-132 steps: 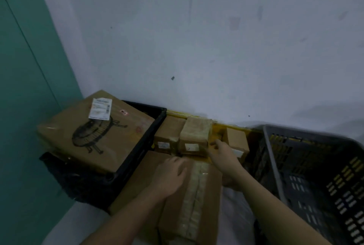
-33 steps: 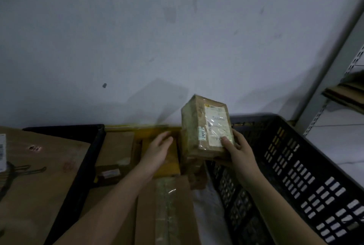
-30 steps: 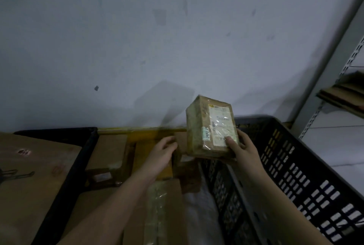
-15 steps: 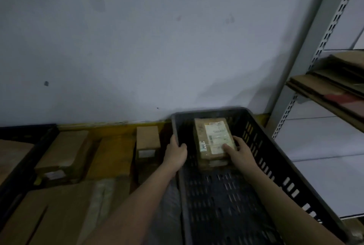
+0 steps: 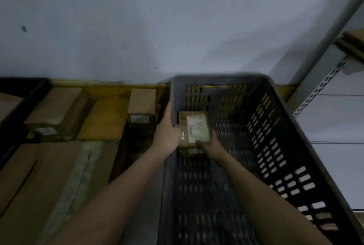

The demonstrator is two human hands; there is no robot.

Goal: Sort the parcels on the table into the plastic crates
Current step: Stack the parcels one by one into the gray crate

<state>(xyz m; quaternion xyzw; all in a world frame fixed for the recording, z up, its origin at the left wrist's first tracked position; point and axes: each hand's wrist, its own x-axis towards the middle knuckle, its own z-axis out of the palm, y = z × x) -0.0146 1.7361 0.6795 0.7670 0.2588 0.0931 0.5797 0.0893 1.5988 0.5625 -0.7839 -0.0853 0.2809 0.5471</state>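
Note:
A grey plastic crate [image 5: 275,118] fills the right half of the view. Inside it, near the far left corner, is a brown taped parcel [image 5: 194,126] with a white label facing up. My right hand [image 5: 211,145] holds the parcel at its near right corner, thumb on top. My left hand [image 5: 167,132] grips the crate's left wall right beside the parcel. Whether the parcel rests on the crate floor is unclear. On the yellow table [image 5: 106,118] to the left stand a small box [image 5: 140,102] and a wider box [image 5: 57,106].
A large taped carton [image 5: 39,175] lies at the near left. A black crate [image 5: 25,91] with another carton sits at the far left edge. A metal shelf upright [image 5: 319,87] rises right of the grey crate; the wall stands close behind.
My right hand carried the parcel from the table over into the grey crate and lowered it. My left hand left the table's boxes and took hold of the crate's left wall.

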